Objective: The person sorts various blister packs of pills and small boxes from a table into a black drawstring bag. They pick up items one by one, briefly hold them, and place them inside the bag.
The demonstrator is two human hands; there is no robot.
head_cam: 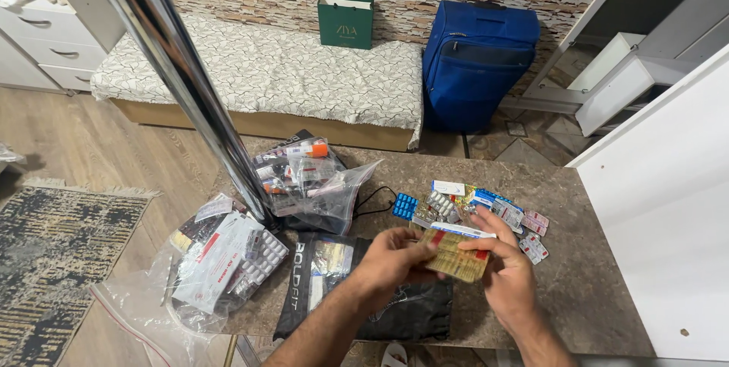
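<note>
Blister strips of gold foil (453,255) are held at lower centre of the frame above the brown counter (592,276). The left hand (391,259) has its fingers pressed around the strips' left end, and the right hand (507,270) pinches their right edge between thumb and fingers. A loose heap of medicine packs (471,206) is spread just behind the hands. A black pouch (402,310) lies beneath them, two clear plastic bags of medicines (304,177) are seen at centre left, and a blue suitcase (477,59) stands at upper right.
</note>
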